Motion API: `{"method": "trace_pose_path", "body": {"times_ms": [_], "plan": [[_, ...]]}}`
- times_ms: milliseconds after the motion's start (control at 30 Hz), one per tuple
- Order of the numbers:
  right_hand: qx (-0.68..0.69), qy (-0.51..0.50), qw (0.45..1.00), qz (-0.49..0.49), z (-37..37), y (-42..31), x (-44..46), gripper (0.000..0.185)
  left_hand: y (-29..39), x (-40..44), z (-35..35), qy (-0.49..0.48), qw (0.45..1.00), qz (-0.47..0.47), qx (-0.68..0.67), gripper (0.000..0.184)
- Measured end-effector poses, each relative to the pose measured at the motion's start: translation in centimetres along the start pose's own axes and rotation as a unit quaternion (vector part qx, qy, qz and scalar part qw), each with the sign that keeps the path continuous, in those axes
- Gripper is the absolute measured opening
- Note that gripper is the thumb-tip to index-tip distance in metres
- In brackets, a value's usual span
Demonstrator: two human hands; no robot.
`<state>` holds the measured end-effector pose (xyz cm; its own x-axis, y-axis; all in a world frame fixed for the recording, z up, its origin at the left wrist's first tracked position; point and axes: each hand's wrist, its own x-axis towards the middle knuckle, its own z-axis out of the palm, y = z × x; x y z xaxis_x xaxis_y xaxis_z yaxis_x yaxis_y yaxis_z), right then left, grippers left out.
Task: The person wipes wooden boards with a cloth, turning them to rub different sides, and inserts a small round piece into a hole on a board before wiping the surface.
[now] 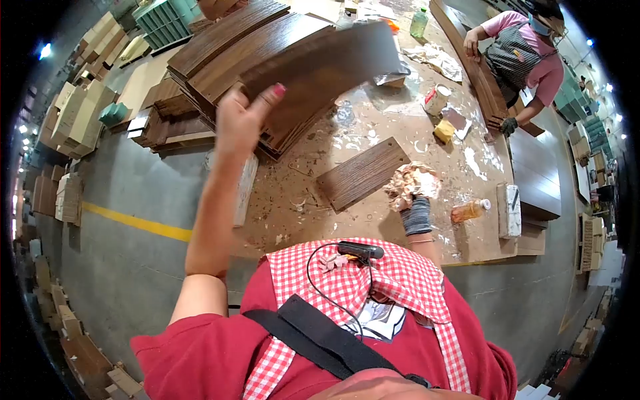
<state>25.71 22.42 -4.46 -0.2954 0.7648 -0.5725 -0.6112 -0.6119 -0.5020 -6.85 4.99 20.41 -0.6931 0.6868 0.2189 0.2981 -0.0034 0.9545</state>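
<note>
My bare left hand [243, 120] grips the near end of a dark brown wood board [327, 70], thumb on top. That board is raised at a tilt over stacked brown boards [230, 40], and its far end is smeared by motion. In a grey striped glove, my right hand [417, 215] is closed on a crumpled, stained rag [412, 185], which hides most of the fingers. Just left of the rag, a smaller brown wood board [362, 173] with small holes near its corners lies flat on the worktable [287, 207].
Right of my right hand are a bottle of amber liquid [471, 211] and a wrapped block [509, 211]. Farther off stand a can [437, 100], a yellow sponge [444, 131] and a green bottle [419, 23]. A co-worker [520, 60] handles long boards [477, 80] at the right.
</note>
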Motion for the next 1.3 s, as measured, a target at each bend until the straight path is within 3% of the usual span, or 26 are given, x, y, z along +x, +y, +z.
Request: {"method": "trace_pose_path", "body": {"times_ms": [67,100,167,200,300,400,567,667,800,833,933,1067,1200,1300], "plan": [[-0.052,0.08,0.995,0.033,2.5,0.5,-1.4,0.046,0.2,2.9,-3.2,0.086,0.984,-0.058,0.143,0.039],[-0.049,0.074,0.995,0.036,2.2,0.9,-1.3,0.046,2.0,2.9,-3.0,0.085,0.996,-0.021,-0.029,0.037],[-0.036,0.035,0.998,0.023,0.7,1.2,-1.0,0.046,2.7,4.9,-4.9,0.094,0.99,-0.07,-0.072,0.03],[-0.031,0.021,0.999,0.017,-0.4,1.5,-0.7,0.046,1.7,6.4,-5.6,0.081,0.98,-0.073,-0.165,0.028],[-0.025,0.002,1.0,-0.003,-1.9,1.5,-0.2,0.046,-3.6,11.3,-10.1,0.058,0.967,-0.097,-0.226,0.017],[-0.016,-0.004,1.0,-0.017,-2.6,1.1,0.3,0.046,-6.9,13.4,-12.0,0.022,0.957,-0.127,-0.261,0.017],[-0.009,-0.006,0.999,-0.042,-3.8,-0.5,0.6,0.045,-6.7,13.2,-12.1,-0.009,0.958,-0.149,-0.244,0.02],[-0.006,-0.006,0.998,-0.059,-4.3,-1.7,0.6,0.045,-3.1,11.3,-10.4,0.048,0.981,-0.168,-0.083,0.028],[-0.002,-0.002,0.997,-0.072,-4.9,-2.8,0.3,0.045,-3.4,13.0,-13.0,-0.015,0.972,-0.152,0.177,0.058],[-0.003,-0.001,0.997,-0.074,-5.0,-3.0,0.3,0.045,-2.5,12.0,-12.4,-0.01,0.967,-0.154,0.203,0.069],[0.002,0.001,0.997,-0.083,-5.3,-3.4,0.4,0.045,-2.6,10.8,-12.2,0.039,0.969,-0.089,0.226,0.057],[0.005,0.004,0.996,-0.093,-5.2,-3.8,0.8,0.045,-1.7,8.8,-11.8,0.05,0.958,-0.101,0.266,0.081],[0.011,-0.001,0.995,-0.103,-5.0,-4.4,0.4,0.045,-0.8,6.4,-12.7,0.143,0.914,-0.058,0.375,0.093],[0.019,-0.006,0.994,-0.109,-4.6,-5.0,0.8,0.045,0.1,4.0,-12.9,0.19,0.921,0.054,0.337,0.074]]}}
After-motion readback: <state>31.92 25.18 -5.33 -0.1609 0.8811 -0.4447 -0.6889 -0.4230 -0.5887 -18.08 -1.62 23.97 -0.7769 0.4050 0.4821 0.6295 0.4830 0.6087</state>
